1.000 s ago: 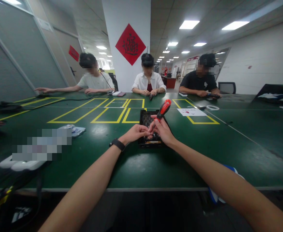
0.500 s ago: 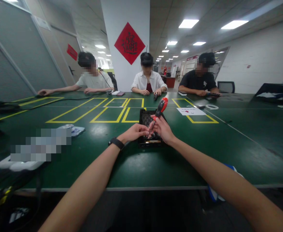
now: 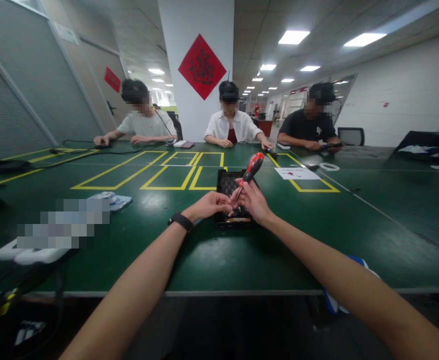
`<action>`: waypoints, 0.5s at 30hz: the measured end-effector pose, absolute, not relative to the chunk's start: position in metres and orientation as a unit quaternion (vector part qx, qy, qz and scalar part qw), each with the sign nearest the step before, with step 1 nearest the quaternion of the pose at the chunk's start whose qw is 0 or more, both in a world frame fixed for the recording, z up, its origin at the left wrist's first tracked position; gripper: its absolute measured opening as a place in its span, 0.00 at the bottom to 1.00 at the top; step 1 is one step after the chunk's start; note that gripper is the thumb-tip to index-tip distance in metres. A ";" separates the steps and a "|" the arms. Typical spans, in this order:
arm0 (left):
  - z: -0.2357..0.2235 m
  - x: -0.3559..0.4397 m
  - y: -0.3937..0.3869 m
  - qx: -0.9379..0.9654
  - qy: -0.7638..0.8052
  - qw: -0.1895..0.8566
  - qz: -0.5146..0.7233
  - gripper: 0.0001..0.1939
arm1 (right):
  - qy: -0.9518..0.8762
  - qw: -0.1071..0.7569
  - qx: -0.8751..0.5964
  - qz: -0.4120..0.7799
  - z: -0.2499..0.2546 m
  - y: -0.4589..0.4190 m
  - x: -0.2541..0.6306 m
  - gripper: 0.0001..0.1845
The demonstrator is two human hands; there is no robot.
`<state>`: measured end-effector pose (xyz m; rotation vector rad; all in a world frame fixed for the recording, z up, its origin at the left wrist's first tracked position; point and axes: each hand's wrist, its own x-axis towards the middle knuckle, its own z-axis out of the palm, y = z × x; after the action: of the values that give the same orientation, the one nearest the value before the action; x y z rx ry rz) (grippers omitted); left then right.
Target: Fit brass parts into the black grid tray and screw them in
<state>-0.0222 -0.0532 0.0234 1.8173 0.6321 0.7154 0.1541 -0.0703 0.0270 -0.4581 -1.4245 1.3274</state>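
Observation:
My right hand (image 3: 256, 202) is closed round a screwdriver (image 3: 253, 167) with a red and black handle. It leans, handle up to the right, its thin shaft running down to the left. At the lower end of the shaft, my left hand (image 3: 212, 204) has thumb and fingers pinched together; whatever lies between them is too small to make out. Both hands are over a black open tray-like case (image 3: 225, 226), which rests on the green table (image 3: 204, 265). Part of the case's inside is hidden by my fingers. A dark band circles my left wrist.
Yellow tape rectangles (image 3: 163, 189) mark the table. A white paper (image 3: 297, 173) and a white ring (image 3: 329, 167) lie at right, white devices (image 3: 41, 255) and cables at left. Three people sit across, one hand (image 3: 267, 144) near a dark object. A blue-and-white item (image 3: 332, 300) shows below the edge.
My hands stay almost in place; the screwdriver handle has shifted slightly. Across the table, the middle person's hand has moved right with a dark object, and the left person's outstretched hand has come inward.

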 end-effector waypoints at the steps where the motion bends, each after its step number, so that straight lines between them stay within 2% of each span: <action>1: 0.025 -0.023 -0.054 0.760 0.260 0.519 0.293 0.16 | -0.599 0.540 -0.195 0.558 0.027 -0.070 0.154 0.18; 11: 0.019 -0.016 -0.055 0.753 0.300 0.474 0.344 0.17 | -0.604 0.545 -0.188 0.551 0.026 -0.071 0.152 0.17; 15: 0.020 -0.019 -0.055 0.749 0.290 0.499 0.325 0.16 | -0.605 0.540 -0.184 0.556 0.028 -0.073 0.153 0.17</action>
<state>-0.0187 -0.0548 0.0204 1.8116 0.7027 0.7861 0.1525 -0.0732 0.0278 -0.4376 -1.4372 1.3214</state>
